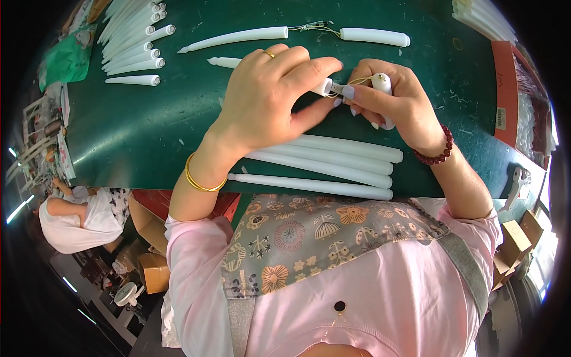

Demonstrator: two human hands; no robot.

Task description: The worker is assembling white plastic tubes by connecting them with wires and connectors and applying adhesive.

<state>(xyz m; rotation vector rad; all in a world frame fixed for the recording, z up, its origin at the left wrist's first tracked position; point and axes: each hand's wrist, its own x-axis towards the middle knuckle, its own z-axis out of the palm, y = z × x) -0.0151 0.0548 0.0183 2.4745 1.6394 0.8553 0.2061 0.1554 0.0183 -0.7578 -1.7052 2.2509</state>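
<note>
My left hand (267, 98) is closed around a white taper-shaped LED candle tube (223, 62); its pointed tip sticks out at the left and its open end comes out by the fingertips. My right hand (401, 101) grips a short white tube (382, 83) against the palm, while its thumb and forefinger pinch a small part at the candle's open end. Thin pale wires (360, 80) run between the short tube and that end. The pinched part is mostly hidden by my fingers. Beyond my hands lie another candle tube (238, 39) and a short tube (375, 37), joined by wires.
Several long white tubes (333, 160) lie on the green table (148, 131) close to my body. A stack of candle tubes (134, 50) sits at far left, with a green bag (65, 59) beside it. At right are a red box (505, 89) and a tape dispenser (519, 181). Another person (83, 220) is at left.
</note>
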